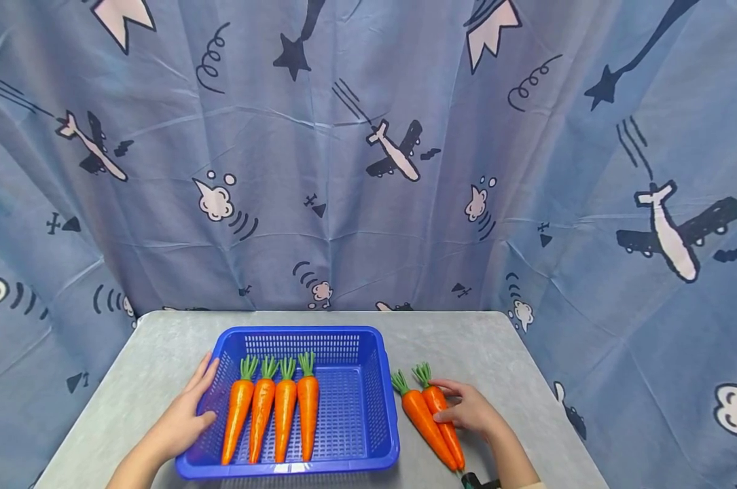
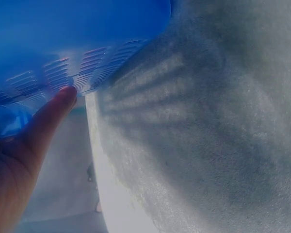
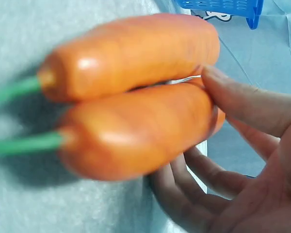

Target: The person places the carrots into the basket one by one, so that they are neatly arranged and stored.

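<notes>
A blue plastic basket [image 1: 390,407] with slotted walls holds several orange carrots [image 1: 308,411] with green tops, lined up side by side in its left half. My left hand [image 1: 181,421] lies along the basket's left side with fingers extended. In the left wrist view its thumb [image 2: 48,116] touches the slotted wall. To the right of the basket, two more carrots lie slanted beside each other. My right hand [image 1: 469,411] pinches the right carrot [image 1: 452,438] between thumb and fingers, the thumb lying in the groove next to the left carrot [image 1: 426,424].
Basket and carrots are on a pale grey table [image 1: 460,339]. Behind and on both sides hangs a blue curtain [image 1: 319,170] printed with airplanes and stars. A dark wrist device [image 1: 472,481] sits close to the lower ends of the two right-hand carrots.
</notes>
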`<state>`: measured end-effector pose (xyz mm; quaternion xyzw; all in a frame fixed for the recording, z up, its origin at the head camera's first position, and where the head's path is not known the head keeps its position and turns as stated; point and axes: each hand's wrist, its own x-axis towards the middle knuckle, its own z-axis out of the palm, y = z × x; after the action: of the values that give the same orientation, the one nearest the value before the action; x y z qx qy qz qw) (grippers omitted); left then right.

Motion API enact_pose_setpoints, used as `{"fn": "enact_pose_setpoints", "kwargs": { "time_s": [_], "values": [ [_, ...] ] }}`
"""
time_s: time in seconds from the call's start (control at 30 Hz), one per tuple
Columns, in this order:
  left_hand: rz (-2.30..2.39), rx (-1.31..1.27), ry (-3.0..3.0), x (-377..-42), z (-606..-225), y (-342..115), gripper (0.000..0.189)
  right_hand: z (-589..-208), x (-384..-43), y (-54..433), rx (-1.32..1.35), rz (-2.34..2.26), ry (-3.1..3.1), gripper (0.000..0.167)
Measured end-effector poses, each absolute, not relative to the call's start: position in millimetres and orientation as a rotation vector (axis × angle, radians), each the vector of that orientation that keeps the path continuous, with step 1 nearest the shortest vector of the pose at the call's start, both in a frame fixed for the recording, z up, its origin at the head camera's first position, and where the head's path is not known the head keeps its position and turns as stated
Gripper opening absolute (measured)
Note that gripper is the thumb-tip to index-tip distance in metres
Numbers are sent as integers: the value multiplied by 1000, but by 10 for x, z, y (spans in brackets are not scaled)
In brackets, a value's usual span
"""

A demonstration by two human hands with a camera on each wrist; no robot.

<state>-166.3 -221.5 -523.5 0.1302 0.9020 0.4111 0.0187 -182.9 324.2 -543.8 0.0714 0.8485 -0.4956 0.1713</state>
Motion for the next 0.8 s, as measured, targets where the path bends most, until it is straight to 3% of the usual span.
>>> {"fn": "enact_pose_setpoints", "kwargs": {
  "time_s": [0.3, 0.8],
  "values": [
    [1275, 419, 2822, -1667, -5253, -2220, 92, -5418, -1851, 3245, 159, -1382, 2423, 61],
    [1277, 413, 2809, -1668, -5251, -2223, 90, -5058, -1960, 3158, 177, -1476, 2516, 56]
  ]
}}
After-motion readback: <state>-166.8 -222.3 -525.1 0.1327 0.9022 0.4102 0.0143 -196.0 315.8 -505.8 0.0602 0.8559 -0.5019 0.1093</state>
